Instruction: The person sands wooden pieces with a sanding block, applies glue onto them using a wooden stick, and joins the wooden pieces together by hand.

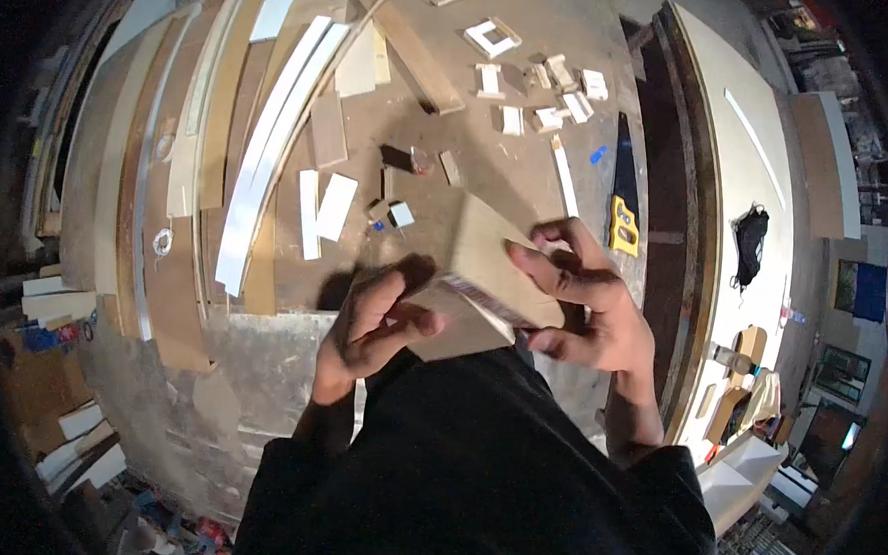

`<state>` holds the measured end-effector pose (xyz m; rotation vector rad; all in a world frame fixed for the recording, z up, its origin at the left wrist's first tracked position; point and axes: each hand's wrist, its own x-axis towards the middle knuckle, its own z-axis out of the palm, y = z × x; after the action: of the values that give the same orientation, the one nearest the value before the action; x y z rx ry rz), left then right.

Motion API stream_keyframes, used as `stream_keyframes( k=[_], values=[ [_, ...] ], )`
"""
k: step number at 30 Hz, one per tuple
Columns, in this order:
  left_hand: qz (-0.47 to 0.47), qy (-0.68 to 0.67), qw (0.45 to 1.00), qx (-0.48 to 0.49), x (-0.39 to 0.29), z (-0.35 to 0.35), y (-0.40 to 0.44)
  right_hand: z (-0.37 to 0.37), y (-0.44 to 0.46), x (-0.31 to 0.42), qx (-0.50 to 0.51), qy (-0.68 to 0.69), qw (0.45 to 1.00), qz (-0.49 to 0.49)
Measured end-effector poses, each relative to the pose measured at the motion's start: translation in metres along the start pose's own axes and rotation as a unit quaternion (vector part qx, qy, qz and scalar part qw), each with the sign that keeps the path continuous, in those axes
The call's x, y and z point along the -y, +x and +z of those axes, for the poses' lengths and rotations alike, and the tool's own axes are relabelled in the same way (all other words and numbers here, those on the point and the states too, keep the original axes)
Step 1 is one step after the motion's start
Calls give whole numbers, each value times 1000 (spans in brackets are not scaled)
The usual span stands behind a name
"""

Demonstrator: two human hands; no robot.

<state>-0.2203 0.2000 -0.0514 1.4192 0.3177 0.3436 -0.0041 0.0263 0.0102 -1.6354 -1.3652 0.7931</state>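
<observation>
In front of my body is a small box-like piece of light wooden panels (493, 265), tilted, with panel faces meeting at an angle and a darker, rough edge between them. My left hand (369, 324) grips its lower left side, thumb on the near panel. On the other side, my right hand (595, 307) is closed on the upper panel, with fingers on its top and right edge. The far ends of some fingers are hidden behind the wood. Below the piece is my black clothing (477, 455). Whether the panels are fastened together, I cannot tell.
Long boards and white strips (282, 145) cover the table's left side. Several small wooden pieces (559, 76) and a square frame (492, 37) lie at the back. A yellow-handled saw (623, 225) rests near the right edge. A black cloth item (750, 246) lies on the right-hand board.
</observation>
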Motion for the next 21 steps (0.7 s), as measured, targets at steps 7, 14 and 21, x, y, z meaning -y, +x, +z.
stream_keyframes(
  k=[7,14,21],
  values=[
    [-43,-161,986,11,31,-10,-15,-1,-8,-37,-64,36,997,8],
    [-106,-153,981,-59,22,6,-30,20,11,-27,-1,106,984,-140],
    [-114,-407,906,15,58,13,-20,33,26,-27,-34,148,977,-151]
  ],
)
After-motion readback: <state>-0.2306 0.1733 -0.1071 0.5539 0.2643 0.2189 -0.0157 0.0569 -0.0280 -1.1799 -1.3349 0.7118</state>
